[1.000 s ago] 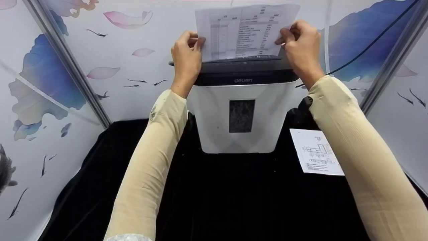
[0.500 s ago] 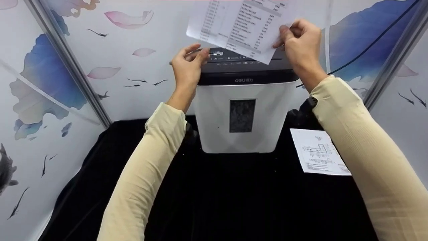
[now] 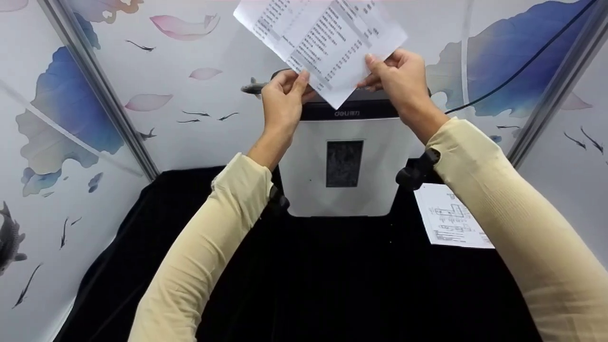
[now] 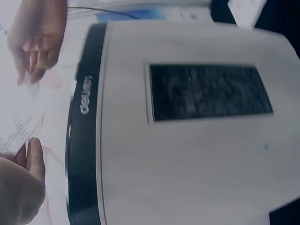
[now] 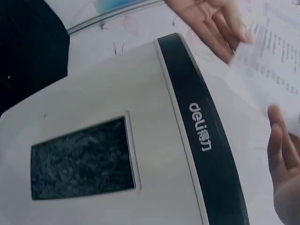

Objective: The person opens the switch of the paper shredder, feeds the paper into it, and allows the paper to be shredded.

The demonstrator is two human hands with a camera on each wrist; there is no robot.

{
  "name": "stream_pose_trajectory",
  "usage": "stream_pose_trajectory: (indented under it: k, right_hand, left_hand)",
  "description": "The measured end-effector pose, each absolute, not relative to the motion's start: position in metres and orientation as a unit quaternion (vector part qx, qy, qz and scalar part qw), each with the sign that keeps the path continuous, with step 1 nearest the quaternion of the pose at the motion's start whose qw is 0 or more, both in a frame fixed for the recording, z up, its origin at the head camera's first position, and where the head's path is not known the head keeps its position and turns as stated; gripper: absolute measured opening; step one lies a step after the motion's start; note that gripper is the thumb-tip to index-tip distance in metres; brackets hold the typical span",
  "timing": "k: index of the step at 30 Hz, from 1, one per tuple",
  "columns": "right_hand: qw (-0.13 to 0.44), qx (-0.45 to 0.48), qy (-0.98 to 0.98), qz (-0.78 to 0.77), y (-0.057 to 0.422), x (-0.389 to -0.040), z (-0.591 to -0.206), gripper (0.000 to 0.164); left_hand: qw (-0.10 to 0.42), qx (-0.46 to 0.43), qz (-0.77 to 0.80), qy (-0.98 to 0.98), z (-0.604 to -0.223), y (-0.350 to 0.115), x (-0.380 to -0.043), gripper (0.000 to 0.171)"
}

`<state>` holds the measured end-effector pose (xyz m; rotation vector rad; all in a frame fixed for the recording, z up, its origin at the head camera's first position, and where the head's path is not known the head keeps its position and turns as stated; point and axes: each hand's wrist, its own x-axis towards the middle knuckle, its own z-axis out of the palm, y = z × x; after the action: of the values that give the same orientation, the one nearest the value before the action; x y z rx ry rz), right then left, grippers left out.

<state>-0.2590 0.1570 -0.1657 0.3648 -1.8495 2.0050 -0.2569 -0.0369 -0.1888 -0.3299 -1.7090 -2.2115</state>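
Observation:
Tilted with one corner pointing down, a printed sheet of paper (image 3: 327, 47) is up in front of the top of a white paper shredder (image 3: 304, 166) with a dark head. My left hand (image 3: 285, 102) pinches its lower left edge, thumb in front and fingers behind. On the lower right edge, my right hand (image 3: 403, 80) grips the sheet between thumb and fingers. In the right wrist view, the left hand (image 5: 211, 21) holds the sheet (image 5: 272, 70) from above. The shredder's slot is hidden behind paper and hands.
A second printed sheet (image 3: 451, 218) lies on the black cloth (image 3: 342, 285) right of the shredder, partly under my right sleeve. Patterned panels with metal posts (image 3: 95, 85) enclose the table. A black cable (image 3: 517, 78) runs along the back right.
The sheet has come up off the shredder's top and turned, its lower corner swinging left and down. My left hand let go of its left edge, then took hold again lower down.

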Motion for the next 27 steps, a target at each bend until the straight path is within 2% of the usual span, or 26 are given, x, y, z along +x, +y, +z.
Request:
stream_pose_trajectory:
  k: [6, 11, 17, 21, 27]
  right_hand:
    - [0.246, 0.096, -0.709, 0.654, 0.172, -0.258, -0.160, 0.042]
    - [0.284, 0.088, -0.756, 0.582, 0.183, -0.256, -0.158, 0.051]
    - [0.293, 0.089, -0.789, 0.532, 0.188, -0.253, -0.149, 0.066]
    - [0.286, 0.116, -0.818, 0.485, 0.188, -0.250, -0.137, 0.075]
    - [0.209, 0.114, -0.865, 0.442, 0.183, -0.247, -0.128, 0.073]
  left_hand:
    - [0.175, -0.123, -0.736, -0.643, -0.190, -0.054, -0.254, 0.023]
    - [0.196, -0.129, -0.676, -0.699, -0.192, -0.068, -0.250, 0.025]
    - [0.193, -0.144, -0.614, -0.752, -0.199, -0.080, -0.247, 0.024]
    - [0.183, -0.168, -0.561, -0.790, -0.205, -0.083, -0.245, 0.024]
    - [0.157, -0.211, -0.526, -0.809, -0.208, -0.086, -0.242, 0.022]
